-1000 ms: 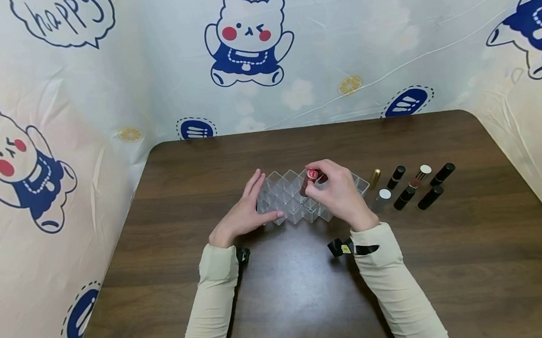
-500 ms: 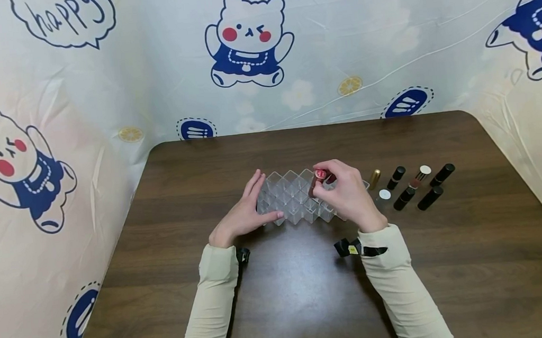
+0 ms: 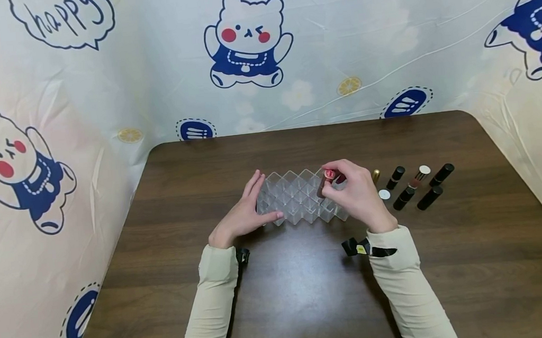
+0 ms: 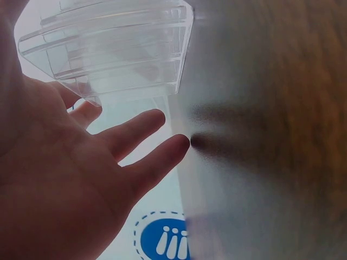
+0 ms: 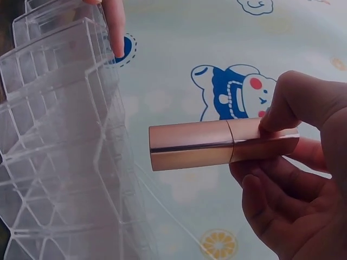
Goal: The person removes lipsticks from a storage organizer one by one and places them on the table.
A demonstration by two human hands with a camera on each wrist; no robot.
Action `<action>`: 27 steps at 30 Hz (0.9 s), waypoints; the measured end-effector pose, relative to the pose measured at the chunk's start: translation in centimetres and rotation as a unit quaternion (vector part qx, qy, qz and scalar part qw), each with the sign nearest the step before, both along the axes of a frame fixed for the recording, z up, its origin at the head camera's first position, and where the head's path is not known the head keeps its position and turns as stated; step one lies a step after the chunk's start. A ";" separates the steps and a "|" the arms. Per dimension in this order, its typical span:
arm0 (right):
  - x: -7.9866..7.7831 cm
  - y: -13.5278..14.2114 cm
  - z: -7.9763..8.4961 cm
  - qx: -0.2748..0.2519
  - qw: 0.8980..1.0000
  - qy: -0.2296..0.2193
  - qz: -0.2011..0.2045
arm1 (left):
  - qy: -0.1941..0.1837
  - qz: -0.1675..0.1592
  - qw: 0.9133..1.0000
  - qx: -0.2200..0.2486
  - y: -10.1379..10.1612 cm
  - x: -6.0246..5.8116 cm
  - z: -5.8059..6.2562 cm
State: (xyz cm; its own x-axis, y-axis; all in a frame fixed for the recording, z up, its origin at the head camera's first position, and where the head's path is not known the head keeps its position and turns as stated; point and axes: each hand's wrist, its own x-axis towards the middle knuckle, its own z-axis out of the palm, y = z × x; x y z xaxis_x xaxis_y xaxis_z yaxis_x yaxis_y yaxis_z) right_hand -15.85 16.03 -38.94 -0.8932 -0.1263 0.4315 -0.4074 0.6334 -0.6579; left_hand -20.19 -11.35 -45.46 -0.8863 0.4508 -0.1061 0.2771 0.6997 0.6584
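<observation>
A clear plastic lipstick organizer (image 3: 297, 196) with several diamond-shaped slots stands on the table. My left hand (image 3: 242, 213) rests at its left end, thumb along the front side and fingers extended toward the back. In the left wrist view, two straight fingers (image 4: 157, 157) point past the organizer's clear wall (image 4: 124, 49). My right hand (image 3: 361, 196) pinches a lipstick tube (image 5: 190, 145) between thumb and fingers. The tube is shiny rose gold in the right wrist view, and its red end (image 3: 329, 174) faces up in the head view. It is held over the organizer's right part.
Right of the organizer are a gold tube (image 3: 375, 176), a white-topped tube (image 3: 384, 194), a white-ended lipstick (image 3: 419, 175) and several black tubes (image 3: 441, 174). The brown table (image 3: 300, 294) meets a printed cloth (image 3: 318, 43) behind.
My right hand has moved to the right above the organizer, carrying the lipstick tube with it. The left hand and the organizer have stayed in place.
</observation>
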 end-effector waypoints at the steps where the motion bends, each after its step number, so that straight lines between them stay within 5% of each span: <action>1: 0.0 0.1 0.0 0.000 1.000 -0.001 0.000 | 0.001 0.000 1.000 0.000 0.0 0.0 0.0; 27: 0.7 2.8 0.7 0.022 0.999 0.005 -0.023 | 0.004 0.003 1.000 0.002 0.1 0.1 0.0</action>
State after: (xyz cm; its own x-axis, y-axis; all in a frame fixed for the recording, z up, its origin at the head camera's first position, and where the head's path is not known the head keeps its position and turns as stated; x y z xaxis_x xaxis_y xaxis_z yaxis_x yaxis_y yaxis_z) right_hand -15.11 18.83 -38.28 -0.8947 -0.1039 0.4345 -0.3826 0.6803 -0.6251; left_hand -20.11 -11.29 -45.45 -0.8899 0.4456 -0.0978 0.2774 0.6988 0.6593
